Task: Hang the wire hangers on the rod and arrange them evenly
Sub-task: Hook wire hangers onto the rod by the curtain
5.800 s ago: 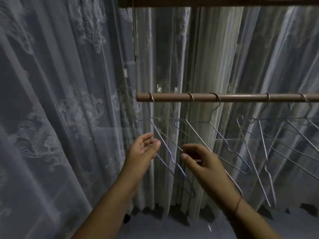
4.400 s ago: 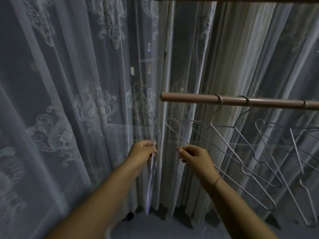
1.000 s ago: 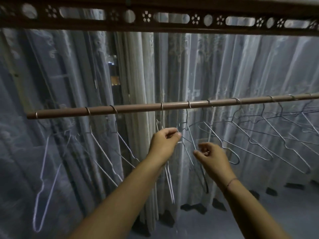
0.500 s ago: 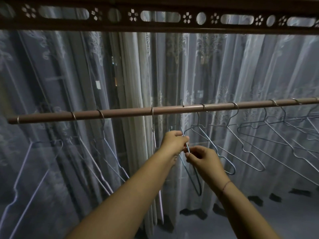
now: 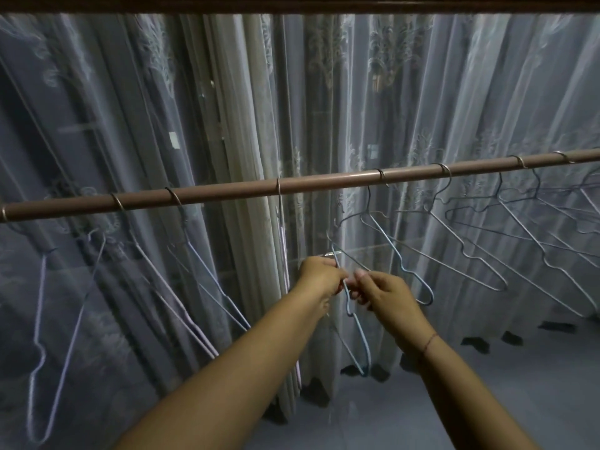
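Observation:
A brown rod [image 5: 227, 192] runs across the view, rising to the right. Several wire hangers hang from it by their hooks, among them a pale one [image 5: 40, 336] at far left and a grey one [image 5: 467, 254] at right. Below the rod's middle, a light blue wire hanger [image 5: 358, 332] is off the rod, its hook [image 5: 332, 228] below the bar. My left hand [image 5: 319, 277] and my right hand [image 5: 384, 292] both pinch its wire near the shoulder, fingertips almost touching.
White lace curtains [image 5: 422, 108] hang close behind the rod, with a thicker folded curtain [image 5: 256, 131] in the middle. A dark wooden beam [image 5: 292, 3] crosses the top. Grey floor [image 5: 519, 384] shows at lower right.
The blue hanger's hook was on the rod half a second ago; now it sits below the rod, held in both hands. The view has shifted slightly left and down.

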Demonstrator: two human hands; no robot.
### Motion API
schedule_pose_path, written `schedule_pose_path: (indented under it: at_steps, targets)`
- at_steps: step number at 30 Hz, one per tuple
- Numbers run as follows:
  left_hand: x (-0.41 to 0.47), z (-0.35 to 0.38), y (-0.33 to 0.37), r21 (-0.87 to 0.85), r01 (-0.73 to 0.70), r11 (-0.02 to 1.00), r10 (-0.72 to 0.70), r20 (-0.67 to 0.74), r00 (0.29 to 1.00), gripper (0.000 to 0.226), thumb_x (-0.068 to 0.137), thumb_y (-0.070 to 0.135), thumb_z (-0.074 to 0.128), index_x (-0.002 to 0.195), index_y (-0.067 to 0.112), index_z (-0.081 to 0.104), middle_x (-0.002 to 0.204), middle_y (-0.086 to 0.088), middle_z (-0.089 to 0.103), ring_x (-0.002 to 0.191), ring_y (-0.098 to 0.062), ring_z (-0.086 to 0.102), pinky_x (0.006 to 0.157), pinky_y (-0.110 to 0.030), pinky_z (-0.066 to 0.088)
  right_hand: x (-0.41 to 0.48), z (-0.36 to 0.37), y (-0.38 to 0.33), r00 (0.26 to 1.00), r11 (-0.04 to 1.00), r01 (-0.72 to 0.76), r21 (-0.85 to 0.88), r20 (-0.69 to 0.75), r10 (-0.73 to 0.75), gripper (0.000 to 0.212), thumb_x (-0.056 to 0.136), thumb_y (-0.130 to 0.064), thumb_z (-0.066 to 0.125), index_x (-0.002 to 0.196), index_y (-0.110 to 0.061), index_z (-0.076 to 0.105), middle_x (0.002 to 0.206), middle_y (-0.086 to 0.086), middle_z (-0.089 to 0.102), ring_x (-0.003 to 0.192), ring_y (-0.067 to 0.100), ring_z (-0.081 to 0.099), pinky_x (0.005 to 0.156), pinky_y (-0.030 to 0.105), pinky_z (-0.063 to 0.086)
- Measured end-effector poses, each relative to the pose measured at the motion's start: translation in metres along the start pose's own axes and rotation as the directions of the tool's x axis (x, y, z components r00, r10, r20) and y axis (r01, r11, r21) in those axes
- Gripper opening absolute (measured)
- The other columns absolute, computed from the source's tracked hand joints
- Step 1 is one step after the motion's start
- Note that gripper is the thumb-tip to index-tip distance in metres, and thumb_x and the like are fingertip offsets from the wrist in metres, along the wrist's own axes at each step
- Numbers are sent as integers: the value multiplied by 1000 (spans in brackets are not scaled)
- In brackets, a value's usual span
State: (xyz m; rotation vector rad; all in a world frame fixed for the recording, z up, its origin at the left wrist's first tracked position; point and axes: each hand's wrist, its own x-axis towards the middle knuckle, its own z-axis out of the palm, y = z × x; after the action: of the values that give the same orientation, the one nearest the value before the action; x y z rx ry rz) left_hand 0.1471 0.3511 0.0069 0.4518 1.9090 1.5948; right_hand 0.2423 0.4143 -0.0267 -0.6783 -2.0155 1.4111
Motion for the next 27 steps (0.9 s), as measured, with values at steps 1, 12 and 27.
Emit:
schedule_pose_path:
  at_steps: [1,12,27]
  targets:
    - [-1,-2,-5,22,12,1000,-13,23,1000,35,82,-10,56,57,12,47,50,-7,51,41,-11,48,40,-16,38,0,-1,4,1000,1000,-2,-6,-21,2,26,93,-23,48,81,-15,69,67,-5,64,61,4,56,57,10,44]
    - [-14,-32,-54,94,30,995,-41,113,993,20,84,-11,49,83,4,62,65,-8,54,52,-12,48,46,-14,42,-2,13,42,999,926,46,-375,14,-44,34,88,-15,57,121,-17,57,126,1,51,114,9,47,98,19,34]
    - [-10,-42,-98,383,-113,917,84,92,992,34,89,6,51,69,31,61,101,-6,71,95,-23,63,88,-31,50,-30,-7,63,999,790,34,-612,14,-31,17,87,-19,59,100,-12,68,98,10,65,95,27,60,85,39,49]
